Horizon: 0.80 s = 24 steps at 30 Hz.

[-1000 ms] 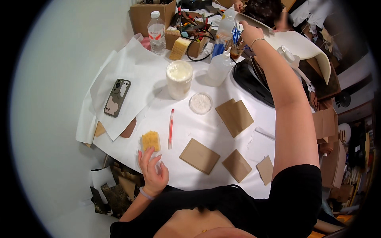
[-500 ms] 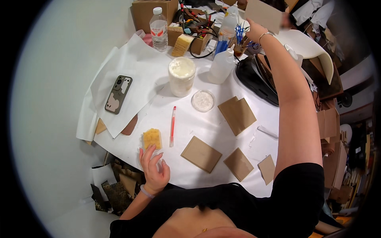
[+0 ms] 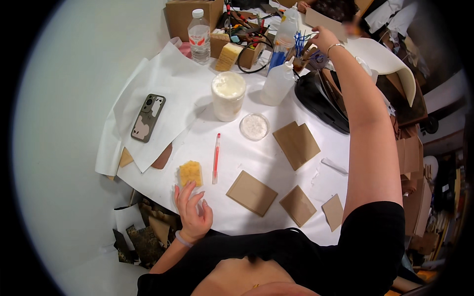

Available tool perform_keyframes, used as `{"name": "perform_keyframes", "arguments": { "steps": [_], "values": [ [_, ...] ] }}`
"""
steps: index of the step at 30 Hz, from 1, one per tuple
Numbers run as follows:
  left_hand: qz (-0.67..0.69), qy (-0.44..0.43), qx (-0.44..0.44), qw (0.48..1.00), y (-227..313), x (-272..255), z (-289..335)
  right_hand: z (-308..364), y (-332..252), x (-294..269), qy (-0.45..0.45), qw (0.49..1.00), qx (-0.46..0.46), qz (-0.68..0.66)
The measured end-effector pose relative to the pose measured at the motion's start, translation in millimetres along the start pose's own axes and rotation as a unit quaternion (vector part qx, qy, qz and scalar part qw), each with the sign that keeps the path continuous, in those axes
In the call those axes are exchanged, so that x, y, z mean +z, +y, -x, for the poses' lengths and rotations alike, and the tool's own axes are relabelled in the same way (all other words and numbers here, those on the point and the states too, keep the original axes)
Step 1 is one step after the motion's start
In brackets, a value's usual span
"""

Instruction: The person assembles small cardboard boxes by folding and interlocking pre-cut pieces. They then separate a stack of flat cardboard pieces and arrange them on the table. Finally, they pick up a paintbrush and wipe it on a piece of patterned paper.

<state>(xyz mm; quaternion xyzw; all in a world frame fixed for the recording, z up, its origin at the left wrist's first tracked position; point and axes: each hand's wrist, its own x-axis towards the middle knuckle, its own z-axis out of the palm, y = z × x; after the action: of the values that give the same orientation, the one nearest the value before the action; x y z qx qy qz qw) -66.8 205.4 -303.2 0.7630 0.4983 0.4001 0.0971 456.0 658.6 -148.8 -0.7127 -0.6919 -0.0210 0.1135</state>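
My left hand rests at the near table edge, fingers loosely apart and holding nothing. Its fingertips touch or nearly touch the lower edge of a yellow sponge. A red pen lies just right of the sponge. My right arm stretches to the far side, where my right hand is pinched beside a container of thin blue-handled tools. Something thin seems to be at its fingertips, too small to name. Brown leather-like pieces lie on the white paper in front of me.
A tub of white paste, a round lid, and a squeeze bottle stand mid-table. A phone lies left; a water bottle stands behind. Across the table, another person's hand is near a beige board.
My right hand has shifted slightly right, and its fingers have drawn into a pinch by the tool container. The beige board across the table has dropped lower. My left hand stays by the sponge.
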Motion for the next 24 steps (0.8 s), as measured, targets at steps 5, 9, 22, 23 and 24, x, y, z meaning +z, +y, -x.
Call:
{"name": "perform_keyframes", "arguments": {
  "steps": [5, 9, 22, 23, 24],
  "values": [
    [0.004, -0.002, 0.005, 1.0, -1.2, 0.9, -0.3, 2.6, 6.2, 3.2, 0.007, 1.0, 0.017, 0.003],
    [-0.001, -0.004, -0.001, 1.0, 0.0, 0.2, 1.1, 18.5, -11.0, -0.4, -0.092, 0.993, -0.046, 0.053],
    [0.018, -0.001, 0.002, 1.0, 2.2, -0.7, -1.5, 9.4, -9.8, 13.7, -0.08, 0.995, 0.024, -0.046],
    [0.01, -0.003, 0.007, 1.0, 2.6, -0.7, -1.7, 9.4, -10.0, 14.6, -0.103, 0.994, 0.012, -0.041],
    [0.004, -0.005, 0.012, 1.0, 3.2, -0.8, -1.8, 8.7, -8.8, 13.3, -0.125, 0.992, 0.0, -0.035]
  ]
}}
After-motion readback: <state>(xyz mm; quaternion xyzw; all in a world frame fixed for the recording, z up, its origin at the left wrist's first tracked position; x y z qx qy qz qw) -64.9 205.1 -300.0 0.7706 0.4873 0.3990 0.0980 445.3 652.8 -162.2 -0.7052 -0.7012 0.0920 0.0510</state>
